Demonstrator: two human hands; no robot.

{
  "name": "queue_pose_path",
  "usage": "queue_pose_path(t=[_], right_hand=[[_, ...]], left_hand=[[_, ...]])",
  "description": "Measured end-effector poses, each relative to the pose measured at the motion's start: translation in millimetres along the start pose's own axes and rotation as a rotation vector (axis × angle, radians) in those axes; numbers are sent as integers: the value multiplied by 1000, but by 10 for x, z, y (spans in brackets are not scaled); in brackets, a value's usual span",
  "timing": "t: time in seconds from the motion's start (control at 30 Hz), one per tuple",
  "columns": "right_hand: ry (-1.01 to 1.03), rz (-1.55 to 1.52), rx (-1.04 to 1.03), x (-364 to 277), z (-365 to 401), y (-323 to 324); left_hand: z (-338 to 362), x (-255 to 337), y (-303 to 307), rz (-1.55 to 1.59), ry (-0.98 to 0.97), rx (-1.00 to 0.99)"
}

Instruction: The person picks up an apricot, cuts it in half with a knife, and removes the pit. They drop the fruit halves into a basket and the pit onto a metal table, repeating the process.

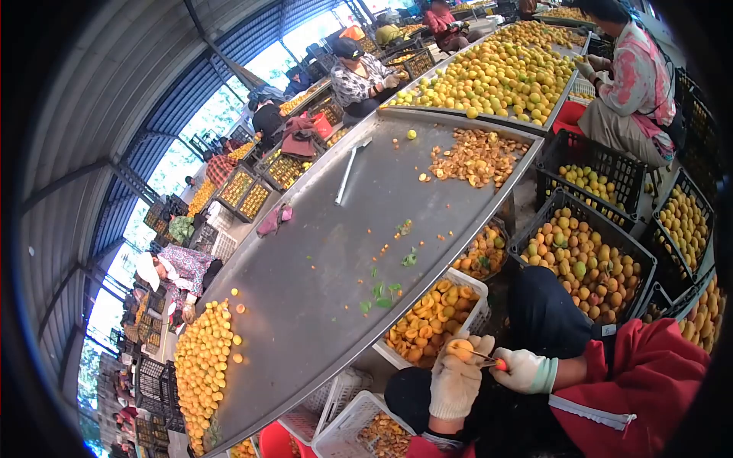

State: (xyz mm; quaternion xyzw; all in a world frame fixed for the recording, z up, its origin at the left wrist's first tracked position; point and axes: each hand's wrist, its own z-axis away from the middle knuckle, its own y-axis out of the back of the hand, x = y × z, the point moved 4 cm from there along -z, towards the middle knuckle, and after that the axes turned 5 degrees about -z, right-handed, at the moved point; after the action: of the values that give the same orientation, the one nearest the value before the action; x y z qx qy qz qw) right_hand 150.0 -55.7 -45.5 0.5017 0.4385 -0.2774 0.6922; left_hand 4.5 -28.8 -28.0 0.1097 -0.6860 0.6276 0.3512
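In the head view, at the lower right of the frame, an apricot [460, 350] is pinched in the fingers of the gloved left hand [456, 383]. A red-handled pitting tool [500, 365] is gripped by the closed fingers of the gloved right hand [524, 371], its metal end at the fruit. Halved apricots [429, 314] are held nearby in a white crate [479, 311], beside the metal table [305, 305].
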Motion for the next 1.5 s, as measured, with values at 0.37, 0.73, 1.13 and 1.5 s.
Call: queue_pose_path(t=[0.37,0.73,1.13,1.5], right_hand=[[-92,185,-86,-230,-128,282],[9,73,78,-2,-87,-36],[-187,122,-96,-234,-202,211],[-97,77,43,80,-106,-50]], left_hand=[[-42,347,179,-783,-119,-16],[-33,-154,-28,57,63,27],[-99,259,-18,-949,-37,7],[-109,-145,-94,-805,46,57]])
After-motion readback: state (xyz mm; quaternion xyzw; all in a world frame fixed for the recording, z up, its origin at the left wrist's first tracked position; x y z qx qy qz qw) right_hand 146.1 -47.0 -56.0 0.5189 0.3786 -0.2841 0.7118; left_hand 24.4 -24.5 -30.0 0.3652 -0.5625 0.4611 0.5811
